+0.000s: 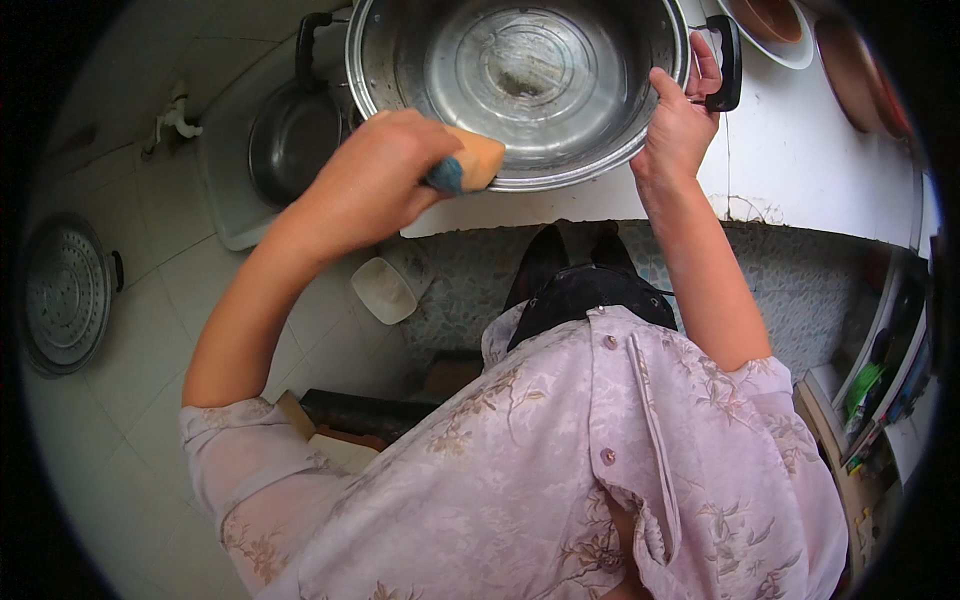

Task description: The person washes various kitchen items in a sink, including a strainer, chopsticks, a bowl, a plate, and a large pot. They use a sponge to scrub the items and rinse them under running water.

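Note:
A large stainless steel pot (525, 105) is tilted so that its inside faces me, with some water or wet patches on its ringed bottom. My left hand (394, 169) grips a yellow sponge (478, 157) with a blue-green scouring side and holds it at the near left part of the rim. On the opposite side, my right hand (679, 112) clasps the pot's wall beside the black handle (724, 64), thumb over the rim and fingers outside. A second black handle (304, 51) sticks out on the pot's left.
Below the pot runs a white counter (795, 172) with a chipped front edge. Left of it, a sink basin (225, 180) holds a metal pan (289, 142), near a white tap (180, 120). A perforated steamer tray (66, 292) hangs at far left. Bowls (772, 22) stand at upper right.

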Motion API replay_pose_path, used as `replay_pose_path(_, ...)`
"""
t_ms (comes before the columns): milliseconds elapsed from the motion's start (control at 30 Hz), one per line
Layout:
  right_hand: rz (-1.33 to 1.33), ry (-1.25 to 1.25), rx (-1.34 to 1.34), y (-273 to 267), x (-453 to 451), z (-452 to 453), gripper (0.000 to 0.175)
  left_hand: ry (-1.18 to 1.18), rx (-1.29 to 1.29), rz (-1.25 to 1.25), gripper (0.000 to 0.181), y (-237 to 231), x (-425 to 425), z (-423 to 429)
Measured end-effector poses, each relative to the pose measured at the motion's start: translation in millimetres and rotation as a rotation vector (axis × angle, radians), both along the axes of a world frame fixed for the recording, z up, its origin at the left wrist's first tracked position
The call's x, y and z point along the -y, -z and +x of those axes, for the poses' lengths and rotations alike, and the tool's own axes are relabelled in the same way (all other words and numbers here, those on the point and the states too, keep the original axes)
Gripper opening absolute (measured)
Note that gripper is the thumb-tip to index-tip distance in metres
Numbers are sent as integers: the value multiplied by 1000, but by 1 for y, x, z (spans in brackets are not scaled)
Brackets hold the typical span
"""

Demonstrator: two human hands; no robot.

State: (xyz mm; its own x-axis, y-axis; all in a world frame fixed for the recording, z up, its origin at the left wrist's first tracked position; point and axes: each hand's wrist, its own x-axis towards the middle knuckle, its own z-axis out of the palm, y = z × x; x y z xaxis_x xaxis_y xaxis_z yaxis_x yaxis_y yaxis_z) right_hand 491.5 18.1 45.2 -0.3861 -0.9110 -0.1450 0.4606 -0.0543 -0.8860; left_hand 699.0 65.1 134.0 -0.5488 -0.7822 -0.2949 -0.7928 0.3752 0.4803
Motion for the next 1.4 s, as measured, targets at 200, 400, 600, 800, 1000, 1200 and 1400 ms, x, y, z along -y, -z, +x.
replay_pose_path(200, -97, 67, -146, 26, 7, -2, 32, -61, -152, -10, 17, 30, -1, -61)
replay_pose_path(400, -103, 114, -97, 22, 7, -2, 25, 20, 123, 174, 19, 16, 10, -41)
replay_pose_path(600, -107, 99, -104, 22, 6, 0, 23, -133, -199, 153, 20, 32, 10, -72)
replay_pose_path(800, -101, 106, -119, 23, 8, -2, 27, -34, -66, 164, 10, 31, 9, -39)
replay_pose_path(1000, -64, 15, -74, 14, 10, -5, 37, -103, -325, -61, 14, 55, 16, -85)
replay_pose_path(1200, 1, -189, 21, 2, 8, -65, 55, -268, -497, -36, 26, 62, 17, -83)
replay_pose_path(1400, 203, -343, -191, -31, 53, -63, 46, -235, -551, -141, 24, 64, 14, -98)
